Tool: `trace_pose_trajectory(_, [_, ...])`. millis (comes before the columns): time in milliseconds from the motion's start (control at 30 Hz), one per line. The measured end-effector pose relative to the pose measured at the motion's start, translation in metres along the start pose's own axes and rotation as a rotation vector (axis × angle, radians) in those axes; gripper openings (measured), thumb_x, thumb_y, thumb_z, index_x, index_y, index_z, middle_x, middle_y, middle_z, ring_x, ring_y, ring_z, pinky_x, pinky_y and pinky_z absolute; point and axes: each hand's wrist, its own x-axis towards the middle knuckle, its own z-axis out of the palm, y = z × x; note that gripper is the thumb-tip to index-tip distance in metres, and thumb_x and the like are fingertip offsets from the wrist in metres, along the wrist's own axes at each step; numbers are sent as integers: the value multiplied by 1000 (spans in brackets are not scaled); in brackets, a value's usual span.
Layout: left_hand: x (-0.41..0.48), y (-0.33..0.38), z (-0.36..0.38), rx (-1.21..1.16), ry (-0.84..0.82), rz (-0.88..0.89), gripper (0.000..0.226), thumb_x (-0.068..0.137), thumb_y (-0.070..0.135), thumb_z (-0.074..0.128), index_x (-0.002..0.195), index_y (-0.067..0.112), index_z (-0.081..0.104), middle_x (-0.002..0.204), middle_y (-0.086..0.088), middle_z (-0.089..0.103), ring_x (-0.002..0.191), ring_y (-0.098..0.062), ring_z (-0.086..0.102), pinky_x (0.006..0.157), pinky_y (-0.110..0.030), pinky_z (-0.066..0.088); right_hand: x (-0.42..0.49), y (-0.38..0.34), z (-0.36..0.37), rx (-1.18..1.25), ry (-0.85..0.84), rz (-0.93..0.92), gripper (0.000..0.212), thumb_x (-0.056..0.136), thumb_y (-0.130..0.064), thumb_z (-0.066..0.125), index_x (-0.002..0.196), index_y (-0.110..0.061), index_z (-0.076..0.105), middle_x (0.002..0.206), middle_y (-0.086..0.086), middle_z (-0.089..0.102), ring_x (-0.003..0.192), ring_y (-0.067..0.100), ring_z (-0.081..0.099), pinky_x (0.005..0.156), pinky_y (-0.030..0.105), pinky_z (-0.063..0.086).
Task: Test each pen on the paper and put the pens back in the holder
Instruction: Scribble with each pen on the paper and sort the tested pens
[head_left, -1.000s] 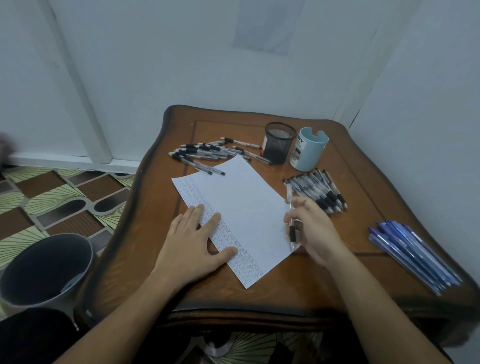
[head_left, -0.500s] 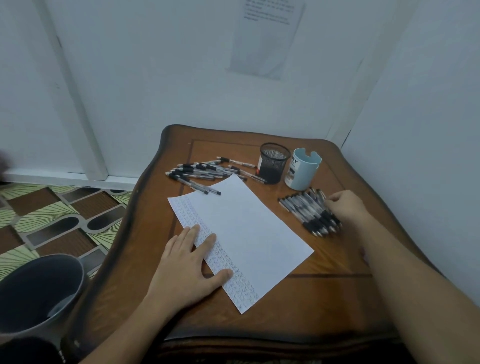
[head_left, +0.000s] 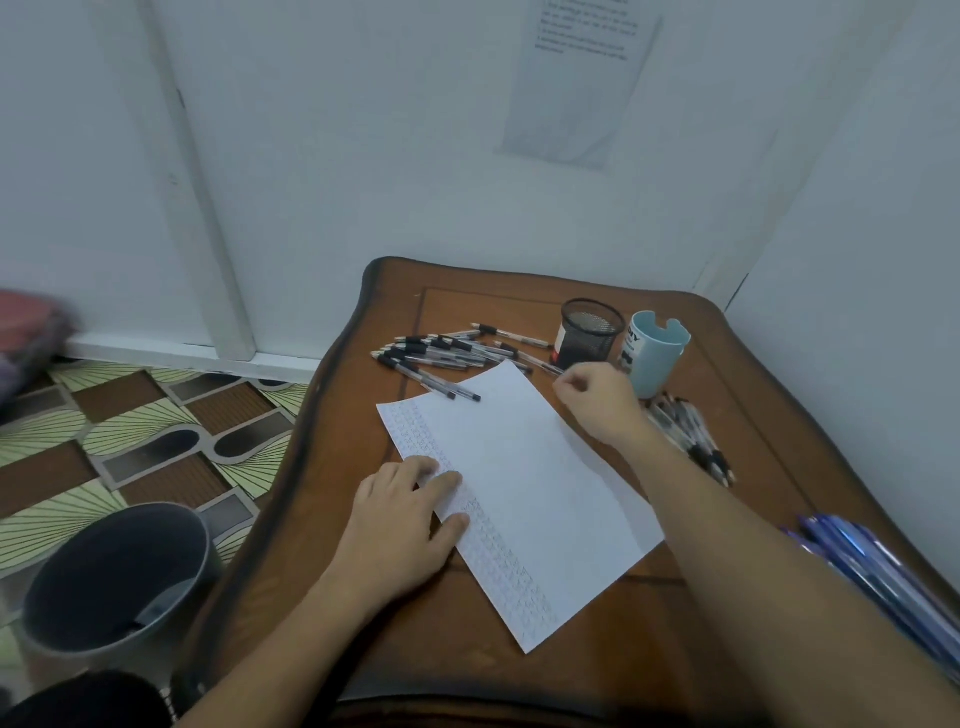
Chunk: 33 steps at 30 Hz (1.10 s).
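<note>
Black-gripped clear pens (head_left: 447, 349) lie crosswise just left of the right hand (head_left: 597, 408), whose curled fingers (head_left: 569, 382) reach the nearest end, whether gripping it I cannot tell, beside the black mesh holder (head_left: 592, 338); the left hand (head_left: 405, 514) presses flat on the white paper (head_left: 535, 467).

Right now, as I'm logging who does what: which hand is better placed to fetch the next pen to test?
Right. The right hand is beside the pens by the mesh holder, fingers curled; the left hand lies flat on the paper, probably steadying it.
</note>
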Motion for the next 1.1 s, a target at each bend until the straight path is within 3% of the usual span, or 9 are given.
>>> trace_pose_trajectory(200, [1,-6,-3,40,-34,6,78,71,75,18,135,39,46,141,9,37,132,-13,28,110,-36,17,18,-46,71,57,-159,-7,34,95,-20,62,128,-16,65,133,4,62,113,20,59,89,27,46])
trace_pose_trajectory(333, [0,-7,-6,74,-133,-69,87,65,82,17,141,44,31,157,4,15,145,-16,4,116,-48,-8,17,-52,88,-3,-84,25,10,89,-25,67,97,-26,73,127,3,60,103,20,61,79,29,47])
trace_pose_trajectory(433, [0,-6,-7,119,-175,-76,91,69,85,25,148,40,21,160,2,7,146,-16,2,114,-50,-13,10,-47,83,20,-65,14,7,89,-18,65,83,-23,67,119,1,55,103,19,55,79,31,43])
trace_pose_trajectory(600, [-5,-1,-8,97,-206,-12,86,69,89,30,143,44,29,155,11,16,144,-12,6,113,-54,-14,-2,-35,50,532,-19,146,10,90,-15,66,81,-17,62,85,-1,60,85,17,56,73,34,47])
trace_pose_trajectory(733, [-8,1,-3,-26,-87,89,69,77,78,20,126,44,54,136,17,41,132,-4,29,118,-53,0,-13,-25,26,1030,64,296,8,93,-12,60,86,-16,57,94,7,69,95,24,64,82,37,51])
trace_pose_trajectory(833, [-6,-1,-2,-49,-72,122,74,75,75,20,131,40,53,137,13,44,128,-8,36,116,-45,17,-21,-22,15,1311,103,322,10,101,-11,49,93,-15,45,89,11,74,88,30,72,87,45,56])
trace_pose_trajectory(933, [-3,-1,-6,35,-103,64,100,63,93,18,145,37,35,154,10,26,141,-12,20,117,-42,3,-29,-22,12,1382,132,305,3,106,-19,42,104,-19,43,72,5,64,60,21,64,64,40,58])
trace_pose_trajectory(1000, [-4,1,-8,120,-149,25,114,54,97,10,148,36,27,159,12,13,146,-12,6,117,-49,-9,-32,-23,13,1357,108,289,11,108,-23,38,114,-28,45,67,1,52,49,13,42,46,26,40])
trace_pose_trajectory(1100, [-5,1,-7,94,-146,16,110,57,96,12,147,34,31,156,13,21,143,-7,14,117,-50,-10,-36,-28,16,1235,9,237,10,105,-30,44,113,-32,50,64,-1,47,45,9,27,40,19,21])
